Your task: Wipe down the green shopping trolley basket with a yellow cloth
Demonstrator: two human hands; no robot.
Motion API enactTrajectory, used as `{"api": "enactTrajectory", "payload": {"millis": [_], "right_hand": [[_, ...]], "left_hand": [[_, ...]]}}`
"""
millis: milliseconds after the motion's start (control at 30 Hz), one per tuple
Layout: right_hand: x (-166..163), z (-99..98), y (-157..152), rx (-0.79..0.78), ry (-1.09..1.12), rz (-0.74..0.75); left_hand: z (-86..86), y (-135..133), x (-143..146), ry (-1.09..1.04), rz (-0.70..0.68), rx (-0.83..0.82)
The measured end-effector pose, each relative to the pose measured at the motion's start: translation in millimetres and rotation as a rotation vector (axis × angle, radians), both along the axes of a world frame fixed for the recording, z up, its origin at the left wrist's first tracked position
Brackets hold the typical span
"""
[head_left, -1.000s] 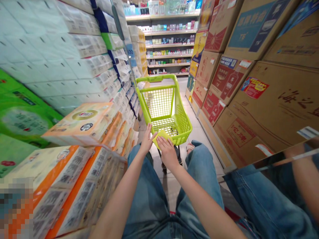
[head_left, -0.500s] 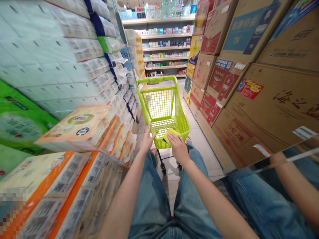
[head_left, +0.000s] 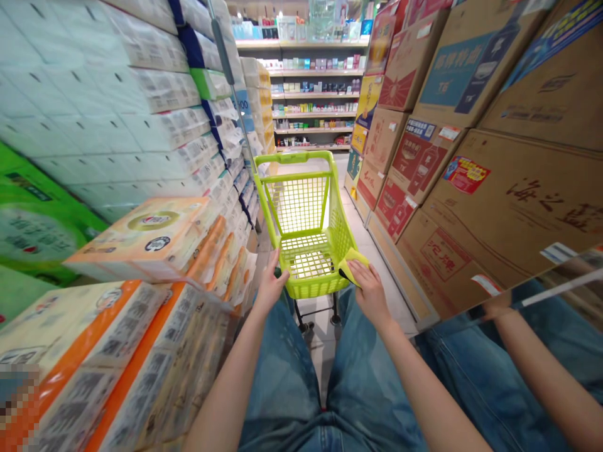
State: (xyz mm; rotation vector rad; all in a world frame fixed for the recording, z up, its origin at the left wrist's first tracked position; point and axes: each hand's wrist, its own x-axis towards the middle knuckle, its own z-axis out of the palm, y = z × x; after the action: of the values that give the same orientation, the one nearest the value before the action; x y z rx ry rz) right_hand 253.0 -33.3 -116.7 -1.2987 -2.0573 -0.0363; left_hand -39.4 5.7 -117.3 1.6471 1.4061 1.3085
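A lime-green shopping cart [head_left: 306,285] stands in front of me between my knees, its basket grid visible and its handle [head_left: 294,157] at the far end. At the cart's near left corner, my left hand [head_left: 271,281] is closed around the rim, thumb on the inner side. My right hand [head_left: 370,287] holds a yellow cloth [head_left: 354,256] against the near right corner, its fingers bent over it. A black patch shows below the cloth; whether it belongs to the cart or the cloth I cannot tell.
Stacked tissue packs [head_left: 155,132] rise on the left, with orange-banded packs [head_left: 141,232] jutting out near my left arm. Cardboard cartons [head_left: 471,188] line the right side, above a mirror-like panel [head_left: 532,351]. Shelves of small boxes [head_left: 315,88] stand beyond the cart.
My right hand has moved the yellow cloth from the middle of the near rim to the right corner. My left hand has closed on the left corner. The cart appears shifted slightly left.
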Motion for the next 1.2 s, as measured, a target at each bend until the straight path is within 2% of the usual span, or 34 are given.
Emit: {"api": "enactTrajectory", "payload": {"millis": [200,433,600,700,800,967,1100,1200], "right_hand": [[-15,-1.5,-12,0.008,0.038,0.007],[-20,-5.9,-9,0.027,0.047,-0.001],[-13,2.0,-8,0.005,-0.037,0.025],[-8,9.2,-7,-0.013,-0.096,-0.019],[-14,10.0,-11,-0.016,-0.099,-0.1],[-66,0.2,-29,-0.009,-0.023,-0.162],[-126,-1.5,-38,-0.022,0.003,-0.037],[-148,0.9,-42,-0.022,-0.009,0.038]], "left_hand": [[-2.6,-7,-17,-0.011,-0.014,-0.006],[-2.2,-2,-15,0.022,0.008,0.018],[7.4,-29,-1,0.317,0.128,0.206],[5.7,-54,5,0.535,0.075,0.283],[-2.2,-74,6,0.65,0.047,0.292],[-14.8,-82,11,0.731,0.099,0.292],[-22.1,-80,14,0.753,0.125,0.293],[-25.2,-80,14,0.758,0.127,0.288]]}}
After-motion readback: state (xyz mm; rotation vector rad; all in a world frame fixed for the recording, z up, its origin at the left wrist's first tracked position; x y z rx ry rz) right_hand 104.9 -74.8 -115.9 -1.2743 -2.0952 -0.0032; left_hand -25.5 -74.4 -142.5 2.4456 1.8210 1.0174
